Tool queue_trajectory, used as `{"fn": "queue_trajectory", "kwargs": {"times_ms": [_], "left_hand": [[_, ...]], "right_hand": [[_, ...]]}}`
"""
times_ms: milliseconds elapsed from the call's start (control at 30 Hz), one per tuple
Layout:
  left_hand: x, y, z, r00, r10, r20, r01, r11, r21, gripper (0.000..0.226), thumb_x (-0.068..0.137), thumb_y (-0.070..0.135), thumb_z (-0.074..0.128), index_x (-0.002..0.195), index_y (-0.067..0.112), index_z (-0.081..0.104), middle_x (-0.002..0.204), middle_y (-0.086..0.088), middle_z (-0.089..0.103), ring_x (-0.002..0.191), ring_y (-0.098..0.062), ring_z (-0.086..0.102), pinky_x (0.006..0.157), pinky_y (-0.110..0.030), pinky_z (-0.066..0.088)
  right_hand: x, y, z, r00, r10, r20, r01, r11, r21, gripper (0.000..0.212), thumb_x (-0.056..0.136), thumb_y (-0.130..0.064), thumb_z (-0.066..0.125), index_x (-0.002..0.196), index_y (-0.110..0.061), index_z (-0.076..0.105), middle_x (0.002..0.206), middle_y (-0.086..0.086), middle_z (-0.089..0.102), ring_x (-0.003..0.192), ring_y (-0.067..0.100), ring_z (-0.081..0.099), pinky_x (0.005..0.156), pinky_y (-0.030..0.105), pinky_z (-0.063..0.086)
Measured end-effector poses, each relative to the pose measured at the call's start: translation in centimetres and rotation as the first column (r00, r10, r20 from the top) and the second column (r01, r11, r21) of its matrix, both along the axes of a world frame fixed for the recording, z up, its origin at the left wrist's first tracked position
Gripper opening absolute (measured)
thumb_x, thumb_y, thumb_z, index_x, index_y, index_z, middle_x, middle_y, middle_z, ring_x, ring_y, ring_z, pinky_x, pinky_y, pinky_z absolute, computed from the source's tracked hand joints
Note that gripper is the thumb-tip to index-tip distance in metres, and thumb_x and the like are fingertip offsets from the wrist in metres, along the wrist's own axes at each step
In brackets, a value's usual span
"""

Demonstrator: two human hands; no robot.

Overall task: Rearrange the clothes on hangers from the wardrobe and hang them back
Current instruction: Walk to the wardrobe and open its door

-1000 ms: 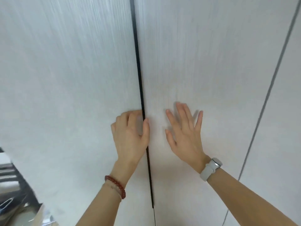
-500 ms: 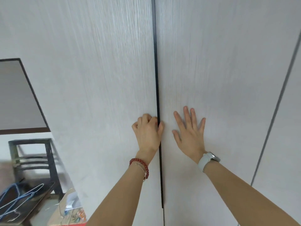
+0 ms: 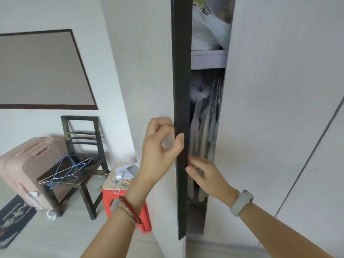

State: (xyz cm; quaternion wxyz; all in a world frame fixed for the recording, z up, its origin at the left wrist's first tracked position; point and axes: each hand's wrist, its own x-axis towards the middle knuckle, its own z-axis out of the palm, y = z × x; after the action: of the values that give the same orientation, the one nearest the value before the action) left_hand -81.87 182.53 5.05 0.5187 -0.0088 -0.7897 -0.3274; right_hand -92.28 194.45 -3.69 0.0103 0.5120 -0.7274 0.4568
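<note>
Two hands are at the dark edge of the wardrobe door, which stands partly open. The left hand has its fingers curled round that edge, thumb on the near face. The right hand reaches into the gap just below, its fingers bent behind the door edge; whether they grasp it cannot be told. Through the gap, pale clothes hang on hangers below a shelf, and a white bundle lies on top of that shelf. The neighbouring door to the right is closed. To the left, a dark wooden chair carries several wire hangers on its seat, near its front edge. A pink suitcase stands beside the chair, and a red stool holds a phone at its back corner.
</note>
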Motion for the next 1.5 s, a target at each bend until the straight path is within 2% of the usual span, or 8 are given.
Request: {"fn": "queue_trajectory", "kwargs": {"times_ms": [267, 500, 600, 800, 867, 967, 1200, 1500], "left_hand": [[13.2, -5.3, -1.2, 0.995, 0.099, -0.025, -0.087, 0.947, 0.309, 0.036, 0.094, 0.018, 0.045, 0.129, 0.016, 0.044, 0.130, -0.003, 0.052, 0.120, -0.010, 0.050, 0.097, -0.023, 0.041], [18.0, -11.7, -0.5, 0.951, 0.308, -0.012, -0.259, 0.821, 0.509, 0.044, 0.096, 0.011, 0.038, 0.140, 0.016, 0.035, 0.140, 0.006, 0.043, 0.129, -0.005, 0.038, 0.109, -0.020, 0.030], [18.7, -13.0, 0.0, 0.927, 0.370, 0.064, -0.355, 0.808, 0.471, 0.042, 0.098, 0.007, 0.036, 0.140, 0.012, 0.036, 0.137, 0.006, 0.045, 0.126, -0.005, 0.039, 0.098, -0.002, 0.029], [18.1, -9.6, -2.3, 0.659, 0.733, -0.166, -0.726, 0.678, 0.114, 0.041, 0.087, 0.018, 0.047, 0.127, 0.007, 0.047, 0.120, -0.013, 0.048, 0.115, -0.018, 0.042, 0.101, -0.028, 0.034], [16.6, -7.4, -4.2, 0.715, 0.665, -0.216, -0.691, 0.718, -0.079, 0.034, 0.088, 0.016, 0.047, 0.122, 0.010, 0.046, 0.118, -0.009, 0.048, 0.109, -0.022, 0.047, 0.094, -0.033, 0.039], [12.9, -6.5, -6.2, 0.848, 0.529, 0.014, -0.510, 0.823, -0.250, 0.034, 0.089, 0.020, 0.045, 0.122, 0.015, 0.045, 0.117, -0.006, 0.053, 0.103, -0.020, 0.050, 0.086, -0.034, 0.044], [-0.4, -7.7, -7.9, 0.794, 0.283, 0.537, -0.302, 0.952, -0.055, 0.058, 0.092, 0.039, 0.044, 0.144, 0.021, 0.027, 0.135, -0.004, 0.040, 0.121, -0.022, 0.042, 0.099, -0.038, 0.035], [-22.7, -2.9, -4.0, 0.770, -0.308, 0.558, 0.165, 0.942, 0.292, 0.095, 0.082, 0.021, 0.069, 0.147, 0.025, 0.000, 0.152, -0.002, 0.014, 0.140, -0.016, 0.015, 0.109, -0.025, 0.016]], "right_hand": [[11.7, -9.7, -0.5, 0.962, 0.247, -0.120, -0.253, 0.967, -0.039, 0.066, 0.088, -0.060, 0.032, 0.141, -0.021, 0.025, 0.147, -0.007, 0.025, 0.137, 0.003, 0.023, 0.111, 0.015, 0.018], [16.9, -17.1, 0.0, 0.917, 0.383, -0.114, -0.361, 0.917, 0.170, 0.062, 0.096, -0.033, 0.042, 0.146, -0.030, 0.006, 0.155, -0.008, -0.002, 0.142, 0.009, -0.001, 0.111, 0.023, 0.013], [17.2, -18.3, -0.4, 0.904, 0.405, -0.141, -0.381, 0.909, 0.169, 0.061, 0.096, -0.029, 0.041, 0.145, -0.032, 0.005, 0.154, -0.010, -0.003, 0.142, 0.009, -0.001, 0.110, 0.024, 0.014], [14.3, -16.6, -0.7, 0.924, 0.321, -0.210, -0.336, 0.941, -0.041, 0.051, 0.089, -0.037, 0.032, 0.137, -0.021, 0.038, 0.140, -0.011, 0.032, 0.133, 0.005, 0.027, 0.109, 0.019, 0.021], [12.3, -15.5, -0.7, 0.938, 0.254, -0.235, -0.284, 0.953, -0.105, 0.045, 0.090, -0.030, 0.037, 0.130, -0.013, 0.048, 0.131, -0.004, 0.046, 0.125, 0.009, 0.038, 0.106, 0.023, 0.028], [8.3, -13.2, -1.3, 0.957, 0.140, -0.254, -0.175, 0.977, -0.121, 0.039, 0.088, -0.023, 0.039, 0.120, -0.007, 0.056, 0.120, 0.006, 0.057, 0.116, 0.015, 0.046, 0.101, 0.029, 0.035], [-4.1, -5.7, -2.7, 0.937, -0.255, -0.240, 0.251, 0.967, -0.048, 0.046, 0.084, -0.025, 0.032, 0.109, -0.001, 0.063, 0.115, 0.018, 0.058, 0.111, 0.028, 0.049, 0.100, 0.033, 0.036], [-20.6, 3.1, 0.9, 0.628, -0.620, -0.470, 0.674, 0.735, -0.070, 0.058, 0.080, -0.026, 0.035, 0.137, -0.012, 0.033, 0.143, 0.025, 0.030, 0.131, 0.039, 0.022, 0.100, 0.059, 0.029]]}}
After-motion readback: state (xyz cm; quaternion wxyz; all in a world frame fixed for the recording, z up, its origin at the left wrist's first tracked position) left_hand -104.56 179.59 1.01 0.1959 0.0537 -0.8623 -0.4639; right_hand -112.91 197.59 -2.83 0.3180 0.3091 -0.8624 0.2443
